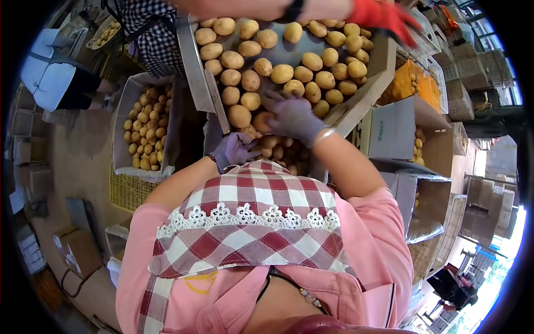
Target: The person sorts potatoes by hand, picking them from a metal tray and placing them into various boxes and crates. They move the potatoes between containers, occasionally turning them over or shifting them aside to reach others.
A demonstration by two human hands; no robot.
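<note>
Potatoes (282,73) lie spread over a metal-bottomed sorting tray (289,47) in front of me. My right hand (295,116), in a grey-purple glove, reaches over its near end. Its fingers are stretched out and slightly blurred, beside a potato (263,122) at the lip. At the left of that lip is my left hand (233,150), gloved alike, with its fingers apart and no potato visible in it. Between my hands and my checked apron (250,222), more potatoes (286,153) lie lower down, partly hidden by my right hand and the apron.
Across the tray, a co-worker's arm stretches with a red glove (384,22). A lined crate of potatoes (147,131) stands at left above a yellow crate (128,189). Cardboard boxes (397,131) and an orange-lined container (406,83) stand at right. Another person (53,75) is at far left.
</note>
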